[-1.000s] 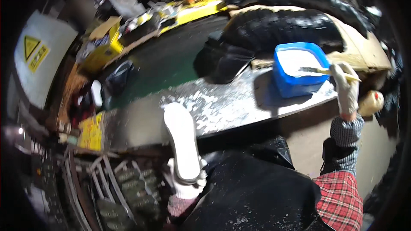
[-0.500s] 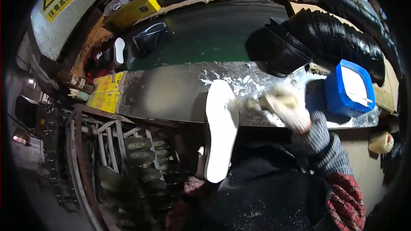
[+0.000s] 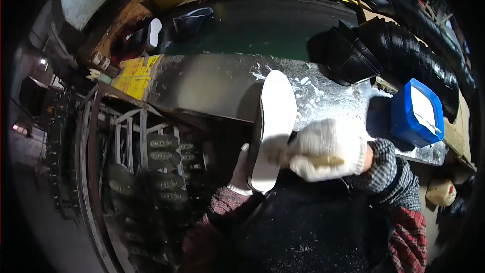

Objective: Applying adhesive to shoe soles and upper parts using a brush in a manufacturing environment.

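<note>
A shoe with its white sole [image 3: 277, 106] facing up is tilted at the near edge of the bench, toe end away from me. My left hand [image 3: 241, 174], in a pale glove, grips it at the heel end; the thumb shows along its side and the other fingers are hidden underneath. In my white-gloved right hand [image 3: 328, 149] is a brush [image 3: 327, 160], blurred by motion. Its bristle end reaches the lower half of the sole. Right of that hand, a blue tub [image 3: 401, 116] of white paste stands on the bench.
White smears mark the metal bench top [image 3: 202, 83]. Black shoe uppers [image 3: 399, 50] are stacked at the right behind the tub. A dark boot [image 3: 192, 23] and a white-soled shoe [image 3: 154, 33] lie far left on the green belt. A rack [image 3: 164, 156] of shoes stands low at left.
My right hand has moved down and toward me with the brush, from beside the front of the sole to its lower half. The left hand shows more now, and the whole view has shifted slightly.
</note>
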The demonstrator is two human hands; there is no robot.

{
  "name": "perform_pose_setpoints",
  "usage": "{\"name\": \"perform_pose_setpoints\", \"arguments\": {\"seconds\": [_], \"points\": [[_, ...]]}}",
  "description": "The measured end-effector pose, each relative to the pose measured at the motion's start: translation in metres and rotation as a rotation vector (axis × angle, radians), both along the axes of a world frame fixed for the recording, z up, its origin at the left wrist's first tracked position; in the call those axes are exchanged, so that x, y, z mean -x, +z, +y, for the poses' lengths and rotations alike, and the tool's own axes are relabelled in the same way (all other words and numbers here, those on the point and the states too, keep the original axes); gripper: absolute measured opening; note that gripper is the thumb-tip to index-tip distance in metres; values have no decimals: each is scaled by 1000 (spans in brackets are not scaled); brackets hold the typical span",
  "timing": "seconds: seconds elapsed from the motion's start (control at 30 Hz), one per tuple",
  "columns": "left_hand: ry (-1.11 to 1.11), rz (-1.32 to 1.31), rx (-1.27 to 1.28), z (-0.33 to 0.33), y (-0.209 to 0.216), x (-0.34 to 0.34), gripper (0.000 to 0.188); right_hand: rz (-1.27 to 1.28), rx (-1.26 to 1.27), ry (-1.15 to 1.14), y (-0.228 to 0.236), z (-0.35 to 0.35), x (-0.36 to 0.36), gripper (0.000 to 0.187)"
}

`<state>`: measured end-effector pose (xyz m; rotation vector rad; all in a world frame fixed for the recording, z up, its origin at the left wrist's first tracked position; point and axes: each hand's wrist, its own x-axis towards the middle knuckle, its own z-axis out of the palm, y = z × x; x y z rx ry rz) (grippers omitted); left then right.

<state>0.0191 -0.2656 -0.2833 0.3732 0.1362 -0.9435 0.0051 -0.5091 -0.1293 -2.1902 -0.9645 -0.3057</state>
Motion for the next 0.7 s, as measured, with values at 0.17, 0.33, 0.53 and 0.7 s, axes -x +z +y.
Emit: {"name": "perform_pose_setpoints", "arguments": {"seconds": [0.17,0.33,0.53,0.7], "points": [[-297,83,604,1,14,-13,72,622,-432,-297,-5,6,20,21],[-92,61,290,4,19,-8,76,579,-445,36,-21,-7,48,31],[-163,45,418,16,-13,-9,82,752,-655,-145,-39,-29,48,28],[-90,476,69,32,-15,-7,101,673,-553,249,-35,8,14,24]]}}
